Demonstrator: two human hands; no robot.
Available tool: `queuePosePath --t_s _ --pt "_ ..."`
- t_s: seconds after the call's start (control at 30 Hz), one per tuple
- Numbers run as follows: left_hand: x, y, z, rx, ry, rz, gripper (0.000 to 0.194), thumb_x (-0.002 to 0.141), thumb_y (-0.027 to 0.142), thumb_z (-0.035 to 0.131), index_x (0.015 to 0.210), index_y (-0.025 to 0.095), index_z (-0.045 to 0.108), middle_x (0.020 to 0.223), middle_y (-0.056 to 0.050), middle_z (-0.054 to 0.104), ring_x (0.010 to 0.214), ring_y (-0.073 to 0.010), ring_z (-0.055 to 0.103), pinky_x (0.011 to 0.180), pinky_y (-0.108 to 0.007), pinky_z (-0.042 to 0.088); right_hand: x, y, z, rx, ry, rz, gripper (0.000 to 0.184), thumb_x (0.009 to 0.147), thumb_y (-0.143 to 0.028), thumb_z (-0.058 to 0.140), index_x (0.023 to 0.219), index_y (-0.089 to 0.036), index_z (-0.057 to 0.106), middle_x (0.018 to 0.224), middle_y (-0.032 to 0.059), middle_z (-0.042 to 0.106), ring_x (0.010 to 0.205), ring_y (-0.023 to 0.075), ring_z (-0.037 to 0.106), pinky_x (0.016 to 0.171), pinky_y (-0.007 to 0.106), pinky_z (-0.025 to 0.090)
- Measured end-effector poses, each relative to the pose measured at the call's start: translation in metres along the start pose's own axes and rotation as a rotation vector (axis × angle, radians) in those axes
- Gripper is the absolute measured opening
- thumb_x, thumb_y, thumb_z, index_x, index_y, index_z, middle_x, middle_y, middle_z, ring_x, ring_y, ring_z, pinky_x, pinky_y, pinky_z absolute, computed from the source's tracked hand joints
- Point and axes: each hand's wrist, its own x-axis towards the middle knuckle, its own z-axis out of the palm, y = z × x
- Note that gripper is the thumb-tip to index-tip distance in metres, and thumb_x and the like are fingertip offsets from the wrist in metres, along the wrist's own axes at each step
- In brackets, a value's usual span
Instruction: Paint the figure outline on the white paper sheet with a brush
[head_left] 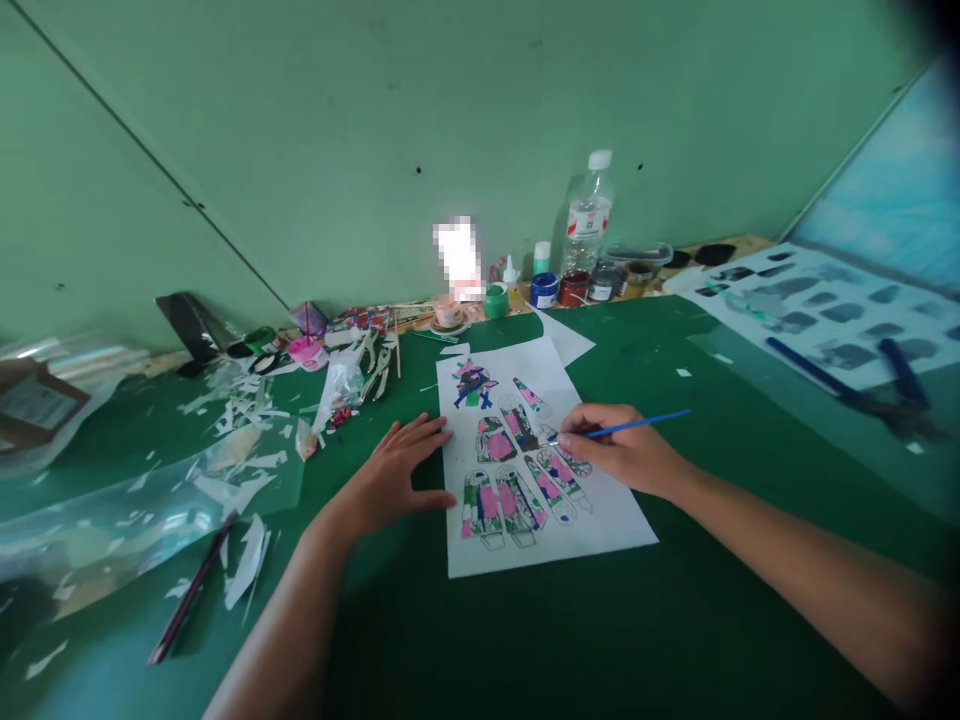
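A white sheet of paper (600,515) lies on the green table, printed with outlined figure parts partly coloured pink, green, blue and black. My right hand (619,445) is closed around a thin blue paintbrush (652,421), its tip at the drawing near the middle of the sheet. The brush handle points to the right. Fingers spread, my left hand (405,465) rests flat on the table, with the fingertips and thumb touching the sheet's left edge.
Paint jars, including a green jar (496,300) and a blue jar (544,291), line the wall beside a plastic bottle (589,215). Pliers (380,370), a pink jar (307,353) and paper scraps lie left. Dark-handled scissors (180,610) are nearer. Blue-handled pliers (862,395) and a painted sheet (847,300) lie right.
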Motion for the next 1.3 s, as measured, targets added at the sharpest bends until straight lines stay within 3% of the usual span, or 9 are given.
queuePosePath --t_s 0.17,0.43,0.63,0.8,0.93,1.03,1.3 --pt "0.002 0.001 0.0 -0.014 0.058 -0.036 0.07 0.087 0.063 0.059 0.146 0.028 0.045 0.156 -0.007 0.04 0.148 -0.0297 0.027 0.121 -0.057 0.019 0.001 0.0 -0.001 -0.022 0.03 0.01 0.015 0.083 -0.031 0.066 0.075 -0.02 0.065 0.066 0.0007 0.062 0.059 0.0127 0.054 0.055 0.029 0.042" --pt "0.001 0.007 -0.002 -0.008 0.055 -0.039 0.067 0.091 0.063 0.053 0.146 0.024 0.045 0.156 -0.008 0.04 0.148 -0.0276 0.027 0.122 -0.056 0.017 0.001 0.004 -0.001 -0.005 0.112 0.024 0.017 0.085 -0.034 0.066 0.077 -0.019 0.064 0.067 0.0019 0.062 0.062 0.015 0.057 0.057 0.031 0.046" --pt "0.0 0.005 0.0 -0.002 0.126 -0.014 0.06 0.091 0.059 0.057 0.139 0.025 0.053 0.15 -0.008 0.049 0.142 -0.029 0.039 0.118 -0.056 0.028 0.003 0.007 -0.003 -0.03 0.193 0.026 0.017 0.083 -0.034 0.067 0.077 -0.018 0.065 0.068 0.0028 0.063 0.062 0.015 0.056 0.058 0.031 0.044" --pt "0.002 0.009 0.003 -0.071 0.393 0.007 0.051 0.092 0.041 0.058 0.137 0.017 0.054 0.136 -0.012 0.059 0.125 -0.0287 0.055 0.107 -0.05 0.046 0.003 0.003 -0.005 0.008 0.17 0.065 0.017 0.084 -0.033 0.064 0.075 -0.019 0.065 0.067 0.0027 0.063 0.062 0.0148 0.056 0.058 0.031 0.042" --pt "0.005 0.016 0.006 -0.236 0.654 -0.08 0.044 0.087 0.014 0.049 0.129 0.02 0.06 0.126 -0.009 0.061 0.091 -0.0179 0.067 0.084 -0.037 0.059 0.002 0.0 -0.006 0.039 0.16 0.069 0.019 0.085 -0.032 0.063 0.073 -0.019 0.064 0.064 0.0028 0.062 0.062 0.0152 0.056 0.059 0.031 0.041" --pt "0.007 0.021 0.01 -0.345 0.764 -0.125 0.034 0.085 0.013 0.052 0.114 0.021 0.068 0.125 -0.007 0.057 0.079 -0.0131 0.066 0.073 -0.032 0.061 0.002 0.001 -0.007 0.042 0.143 0.05 0.02 0.086 -0.033 0.062 0.071 -0.019 0.064 0.064 0.0033 0.063 0.062 0.0157 0.056 0.059 0.032 0.041" --pt "0.01 0.029 0.013 -0.446 0.936 -0.199 0.017 0.083 0.018 0.063 0.098 0.021 0.071 0.118 -0.005 0.059 0.075 -0.0114 0.068 0.076 -0.033 0.062 0.001 0.002 -0.008 0.076 0.131 0.019 0.02 0.086 -0.033 0.063 0.072 -0.019 0.065 0.063 0.0024 0.063 0.062 0.0162 0.059 0.061 0.032 0.042"
